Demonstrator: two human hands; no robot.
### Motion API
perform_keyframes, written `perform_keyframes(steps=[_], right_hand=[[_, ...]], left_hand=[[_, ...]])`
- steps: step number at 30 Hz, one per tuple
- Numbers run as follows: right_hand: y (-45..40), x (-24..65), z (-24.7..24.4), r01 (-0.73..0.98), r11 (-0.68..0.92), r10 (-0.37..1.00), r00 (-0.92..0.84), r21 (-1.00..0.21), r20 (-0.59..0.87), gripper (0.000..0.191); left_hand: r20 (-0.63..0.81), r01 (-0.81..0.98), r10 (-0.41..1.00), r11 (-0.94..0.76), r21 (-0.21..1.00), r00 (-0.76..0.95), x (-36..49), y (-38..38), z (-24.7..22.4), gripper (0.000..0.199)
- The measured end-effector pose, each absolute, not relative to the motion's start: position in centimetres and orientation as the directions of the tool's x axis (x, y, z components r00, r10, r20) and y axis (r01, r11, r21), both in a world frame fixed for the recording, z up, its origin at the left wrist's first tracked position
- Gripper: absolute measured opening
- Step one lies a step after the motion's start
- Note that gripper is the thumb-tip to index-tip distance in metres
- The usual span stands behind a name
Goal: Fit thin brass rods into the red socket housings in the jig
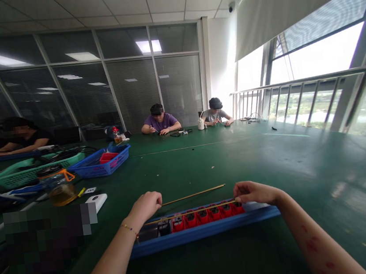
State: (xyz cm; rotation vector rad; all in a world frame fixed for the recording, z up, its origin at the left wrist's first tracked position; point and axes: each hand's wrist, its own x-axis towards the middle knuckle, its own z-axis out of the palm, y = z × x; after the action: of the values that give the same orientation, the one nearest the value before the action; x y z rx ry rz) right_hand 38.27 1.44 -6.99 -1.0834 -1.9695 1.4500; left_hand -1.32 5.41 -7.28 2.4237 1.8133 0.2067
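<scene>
A long blue tray (214, 230) lies on the green table in front of me, holding a row of several small red parts (209, 214) and a black part at its left end. My left hand (146, 205) is closed on the near end of a thin yellow rod (193, 194) that lies on the table behind the tray. A second thin rod (192, 212) runs along the top of the red parts; my right hand (251, 191) pinches its right end over the tray's right side.
To the left are a blue basket (102, 162) with a red box, a green basket (27, 171), a jar with amber liquid (57, 185) and a white device (96, 201). Three people sit working along the far and left table edges.
</scene>
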Motion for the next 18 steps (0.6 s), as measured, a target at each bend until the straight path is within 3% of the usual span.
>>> perform_keyframes(steps=[8,14,18], right_hand=[[1.5,38.3,-7.0,0.359,0.156,0.814,-0.575,-0.92,-0.086,0.031],[1.4,38.2,-6.8,0.407,0.175,0.832,-0.548,-0.897,-0.086,0.034],[1.3,38.1,-6.8,0.4,0.186,0.825,-0.559,-0.898,-0.078,0.034]], left_hand=[[0.121,0.904,0.947,-0.319,0.284,0.296,-0.3,4.5,-5.6,0.026],[-0.171,0.833,0.855,-0.4,0.382,0.49,-0.3,1.7,-2.1,0.037],[-0.266,0.822,0.821,-0.362,0.44,0.504,-0.5,0.6,-1.2,0.033]])
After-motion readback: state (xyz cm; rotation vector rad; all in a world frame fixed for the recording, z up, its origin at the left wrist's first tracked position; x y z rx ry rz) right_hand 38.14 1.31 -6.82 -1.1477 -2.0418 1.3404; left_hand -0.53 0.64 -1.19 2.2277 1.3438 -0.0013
